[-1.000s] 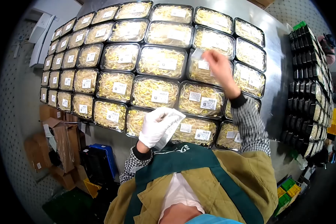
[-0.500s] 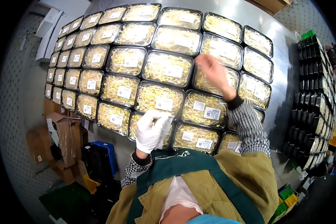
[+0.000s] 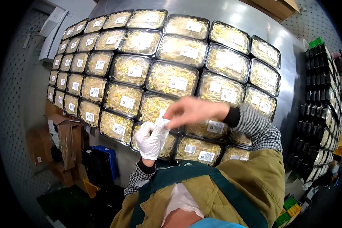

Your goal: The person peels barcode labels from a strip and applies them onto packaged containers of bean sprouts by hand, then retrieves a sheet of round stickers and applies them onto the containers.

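so the left hand (image 3: pixel 151 141), in a white glove (image 3: pixel 145 147), is closed around a pale strip (image 3: pixel 162 123), up in front of the chest over the near rows of sprout trays (image 3: pixel 167 74) on the metal table (image 3: pixel 290 81). the bare right hand (image 3: pixel 195 111) is right up against it, fingertips by the strip, but it's blurred, so i can't tell if they're pinched on it or just touching.

what could go wrong imo: if that strip is sticky, a quick or lopsided tug could crease it, fold it onto itself or glue it to the glove. a loose pinch could drop it on the wrong tray. also the right sleeve (image 3: pixel 256 127) hangs low over the trays, so a careless elbow might nudge them out of line.

as for direction, the strip's visible end seems to poke up from the gloved fingertips, away from the wearer (the rest is hidden, so its long axis is anyone's guess). the middle trays run lengthwise left to right, right ends angled a bit toward the wearer.
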A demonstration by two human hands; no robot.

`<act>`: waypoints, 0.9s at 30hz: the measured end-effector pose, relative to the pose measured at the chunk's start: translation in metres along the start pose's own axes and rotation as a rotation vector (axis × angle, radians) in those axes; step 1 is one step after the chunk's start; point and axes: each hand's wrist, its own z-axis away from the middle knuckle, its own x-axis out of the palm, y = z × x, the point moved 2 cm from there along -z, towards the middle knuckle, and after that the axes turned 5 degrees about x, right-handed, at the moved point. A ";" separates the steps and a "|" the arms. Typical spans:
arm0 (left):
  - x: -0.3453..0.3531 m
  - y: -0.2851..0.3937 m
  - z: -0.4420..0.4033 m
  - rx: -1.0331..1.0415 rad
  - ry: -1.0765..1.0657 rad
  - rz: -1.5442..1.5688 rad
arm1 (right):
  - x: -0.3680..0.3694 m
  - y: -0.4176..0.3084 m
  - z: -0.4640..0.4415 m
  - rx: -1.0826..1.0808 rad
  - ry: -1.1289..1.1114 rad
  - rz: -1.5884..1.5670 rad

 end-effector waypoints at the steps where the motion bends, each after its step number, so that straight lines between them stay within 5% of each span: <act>1: 0.001 -0.001 -0.003 -0.027 0.010 0.020 | 0.020 0.006 -0.006 -0.043 0.014 -0.311; 3: -0.002 -0.004 -0.004 -0.105 -0.121 0.064 | 0.005 0.016 -0.002 -0.050 0.191 -0.119; 5: -0.004 -0.004 0.000 -0.314 -0.230 0.214 | -0.052 0.039 0.012 0.045 0.684 0.113; 6: -0.008 0.003 0.002 -0.424 -0.283 0.340 | -0.093 0.035 0.025 0.351 0.850 0.077; 7: -0.010 0.004 0.005 -0.411 -0.319 0.427 | -0.134 0.066 0.034 0.051 1.257 0.288; 9: -0.017 0.005 0.008 -0.303 -0.439 0.322 | -0.215 0.106 0.056 0.238 1.422 1.001; 11: -0.024 0.010 0.013 -0.355 -0.428 0.352 | -0.244 0.122 0.059 0.377 1.377 1.186; 19: -0.050 0.010 0.032 -0.416 -0.357 0.295 | -0.254 0.150 0.043 0.641 1.345 1.020; 22: -0.063 0.006 0.034 -0.245 -0.435 0.272 | -0.258 0.162 0.047 0.532 1.484 1.077; 23: -0.065 -0.001 0.039 -0.196 -0.409 0.248 | -0.247 0.157 0.041 0.308 1.607 1.116; 25: -0.066 0.000 0.045 -0.433 -0.309 0.413 | -0.167 0.093 0.016 0.087 1.345 0.692; 26: -0.066 -0.007 0.046 -0.315 -0.233 0.290 | -0.111 0.069 0.003 0.086 1.090 0.391; 27: -0.066 -0.013 0.050 -0.199 -0.168 0.167 | -0.047 0.051 -0.004 0.369 0.758 0.031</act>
